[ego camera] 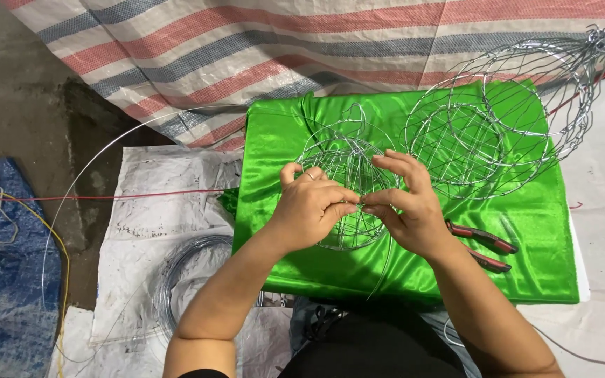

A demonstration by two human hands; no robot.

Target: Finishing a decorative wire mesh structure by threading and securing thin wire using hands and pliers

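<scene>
A small round wire frame [348, 168] rests on shiny green cloth [540, 252] in front of me. My left hand [309, 206] grips its near side, fingers curled over the wires. My right hand [407, 210] pinches the same frame beside it, fingertips meeting the left hand's at the frame's middle. A loose wire end hangs down from between the hands. Several finished wire frames [498, 126] lie nested at the right on the cloth.
Red-handled pliers [484, 245] lie on the cloth just right of my right wrist. A coil of wire [176, 280] sits on white sheeting at lower left. A striped tarp [246, 49] covers the back. A long wire arc and cables run at left.
</scene>
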